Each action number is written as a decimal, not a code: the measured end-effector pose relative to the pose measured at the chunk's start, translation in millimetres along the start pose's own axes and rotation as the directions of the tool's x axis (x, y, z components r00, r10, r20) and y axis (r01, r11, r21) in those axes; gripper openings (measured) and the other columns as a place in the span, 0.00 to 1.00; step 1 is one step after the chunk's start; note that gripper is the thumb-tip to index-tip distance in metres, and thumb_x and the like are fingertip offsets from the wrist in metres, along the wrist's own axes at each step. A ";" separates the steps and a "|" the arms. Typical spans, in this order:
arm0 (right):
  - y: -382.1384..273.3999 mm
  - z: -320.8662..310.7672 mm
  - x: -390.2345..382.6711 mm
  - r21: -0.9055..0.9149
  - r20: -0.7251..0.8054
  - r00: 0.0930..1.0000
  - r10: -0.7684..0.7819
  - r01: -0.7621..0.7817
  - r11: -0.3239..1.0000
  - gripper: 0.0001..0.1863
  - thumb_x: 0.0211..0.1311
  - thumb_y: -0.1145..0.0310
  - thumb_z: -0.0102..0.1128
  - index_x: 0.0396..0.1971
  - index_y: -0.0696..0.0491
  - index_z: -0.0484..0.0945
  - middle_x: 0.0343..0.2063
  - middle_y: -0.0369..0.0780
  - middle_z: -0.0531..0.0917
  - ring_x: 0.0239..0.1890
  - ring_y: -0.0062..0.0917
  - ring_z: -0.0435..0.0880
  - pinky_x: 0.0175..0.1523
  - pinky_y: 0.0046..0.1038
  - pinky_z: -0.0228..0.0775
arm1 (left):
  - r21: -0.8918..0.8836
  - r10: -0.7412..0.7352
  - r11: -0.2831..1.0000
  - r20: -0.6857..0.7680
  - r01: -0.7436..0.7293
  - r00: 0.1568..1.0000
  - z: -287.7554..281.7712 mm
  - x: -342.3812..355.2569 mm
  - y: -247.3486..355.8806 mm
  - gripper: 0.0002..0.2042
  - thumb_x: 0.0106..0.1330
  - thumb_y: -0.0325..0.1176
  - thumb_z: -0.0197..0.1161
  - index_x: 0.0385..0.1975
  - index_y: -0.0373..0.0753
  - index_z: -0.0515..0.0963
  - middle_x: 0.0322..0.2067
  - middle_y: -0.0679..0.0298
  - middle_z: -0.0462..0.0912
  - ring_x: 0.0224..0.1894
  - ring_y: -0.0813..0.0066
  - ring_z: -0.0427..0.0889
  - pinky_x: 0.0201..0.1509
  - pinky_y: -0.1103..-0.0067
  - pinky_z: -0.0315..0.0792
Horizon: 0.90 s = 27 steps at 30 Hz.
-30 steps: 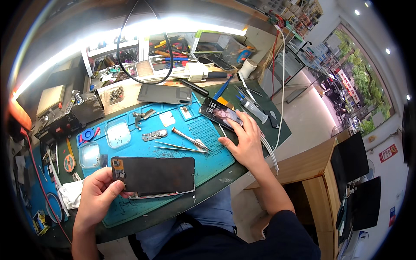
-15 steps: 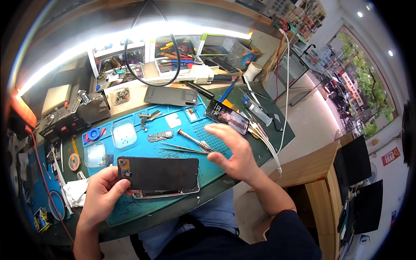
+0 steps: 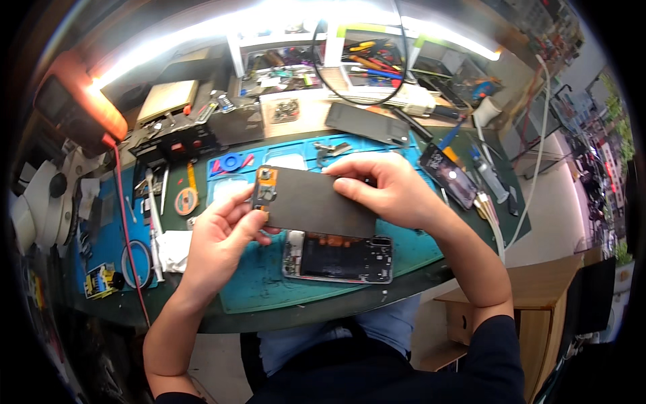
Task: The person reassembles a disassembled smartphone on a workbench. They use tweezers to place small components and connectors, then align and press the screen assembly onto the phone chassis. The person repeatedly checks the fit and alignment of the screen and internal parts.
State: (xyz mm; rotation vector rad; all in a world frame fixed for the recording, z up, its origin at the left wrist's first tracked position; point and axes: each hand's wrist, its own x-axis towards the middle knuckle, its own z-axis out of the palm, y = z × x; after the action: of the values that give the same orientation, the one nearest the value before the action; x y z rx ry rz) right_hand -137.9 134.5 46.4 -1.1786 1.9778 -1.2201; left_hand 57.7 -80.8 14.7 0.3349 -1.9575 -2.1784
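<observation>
The right hand (image 3: pixel 397 190) has joined the left hand (image 3: pixel 225 234), fingers of both clamped on the dark panel (image 3: pixel 313 202), now lifted off the open phone (image 3: pixel 343 261); on the green tabletop (image 3: pixel 269 318) lies a blue mat (image 3: pixel 256 289), partly blocked by the panel; the open phone lies on it; lit phone (image 3: pixel 449 176) rightward, white tissue (image 3: pixel 176 250) leftward.

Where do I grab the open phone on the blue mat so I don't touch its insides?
I'd pinch the open phone by its thin outer rim at the short right end, coming from the right. It lies flat on the blue mat with its insides facing up, so the edge seems safest. The dark panel hides part of its far side.
</observation>
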 end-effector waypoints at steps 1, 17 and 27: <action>4.4 3.0 2.0 0.113 0.018 1.000 0.001 -0.003 0.994 0.14 0.74 0.71 0.62 0.54 0.60 0.84 0.43 0.36 0.89 0.44 0.15 0.84 0.51 0.23 0.77 | 0.000 -0.005 1.000 -0.020 0.005 1.000 1.6 -1.6 3.7 0.24 0.76 0.25 0.62 0.68 0.23 0.66 0.50 0.53 0.86 0.44 0.72 0.87 0.46 0.79 0.82; 18.2 -1.1 -16.1 0.493 0.097 0.995 0.001 -0.049 0.869 0.18 0.70 0.73 0.67 0.57 0.59 0.80 0.48 0.38 0.87 0.49 0.18 0.84 0.58 0.25 0.78 | 0.124 -0.054 0.990 -0.099 0.066 0.994 9.6 -3.2 3.5 0.19 0.71 0.24 0.67 0.59 0.28 0.72 0.45 0.59 0.85 0.43 0.76 0.86 0.47 0.80 0.80; 12.1 2.0 -20.5 0.311 0.002 0.995 -0.096 0.091 0.946 0.13 0.70 0.71 0.68 0.50 0.58 0.83 0.42 0.36 0.88 0.43 0.16 0.85 0.50 0.23 0.79 | 0.158 0.074 0.985 -0.016 -0.071 0.997 4.1 -9.3 -4.3 0.13 0.73 0.26 0.68 0.53 0.29 0.78 0.44 0.62 0.84 0.42 0.78 0.85 0.46 0.81 0.81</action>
State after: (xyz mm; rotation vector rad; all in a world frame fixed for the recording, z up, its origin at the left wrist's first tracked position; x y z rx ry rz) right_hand -131.4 154.2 34.6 -1.1255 1.6555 -1.5001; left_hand 65.4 -73.6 11.2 0.3049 -2.1005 -1.9732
